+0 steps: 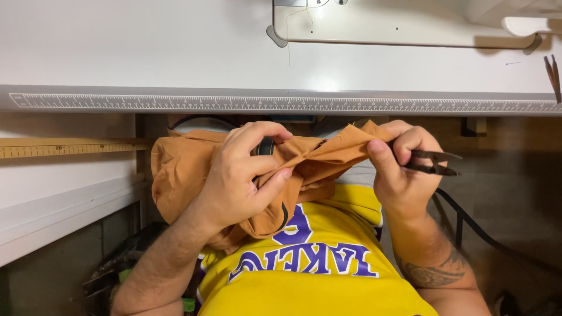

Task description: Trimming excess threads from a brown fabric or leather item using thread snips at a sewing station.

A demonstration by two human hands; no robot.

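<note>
Fingers of left hand [243,175] clench bunched brown cloth [181,169], stretching edge taut toward right hand [401,167], which pinches cloth while gripping snips [436,162]; table ruler [281,103] above.

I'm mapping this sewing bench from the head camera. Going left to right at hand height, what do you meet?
Yellow ruler → left hand gripping the brown fabric → right hand pinching the fabric's edge → dark thread snips in that hand.
</note>
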